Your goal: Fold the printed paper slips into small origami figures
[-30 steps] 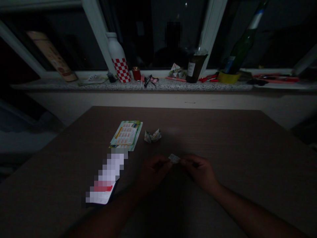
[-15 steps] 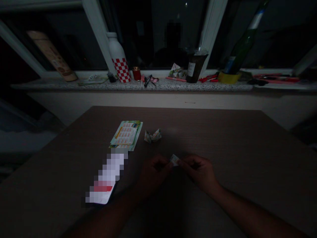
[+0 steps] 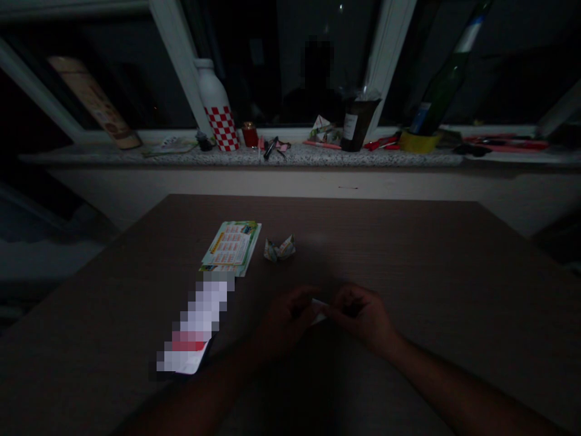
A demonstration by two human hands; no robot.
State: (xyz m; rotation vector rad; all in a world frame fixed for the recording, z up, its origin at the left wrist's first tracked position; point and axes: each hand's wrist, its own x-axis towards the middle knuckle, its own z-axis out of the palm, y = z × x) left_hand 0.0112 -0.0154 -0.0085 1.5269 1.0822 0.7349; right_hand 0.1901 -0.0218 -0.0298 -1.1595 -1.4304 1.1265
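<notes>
Over the near middle of the brown bench [image 3: 408,254], a small piece of folded paper [image 3: 319,317] shows pale, with straight edges and a pointed upper corner; the fingers hide much of it, and the dim light obscures any print. On the speckled windowsill [image 3: 295,160] stand the containers: a tan flask [image 3: 97,103], a white bottle [image 3: 218,103] with red checks round its lower half, a little red jar [image 3: 250,135], and a dark cup [image 3: 361,124] with a white label and crumpled clear plastic at its mouth. Farther right, a green bottle [image 3: 447,85] rises from a yellow dish [image 3: 420,143], though whether it sits inside or just behind cannot be told; what the containers hold is too dark to make out. The paper is between the two hands, the left hand [image 3: 285,315] pinching it from one side and the right hand [image 3: 363,312] from the other, their thumbs nearly meeting over it. Beyond them on the bench rests a winged paper shape [image 3: 287,248], just beside a stack of printed cards [image 3: 231,245].
</notes>
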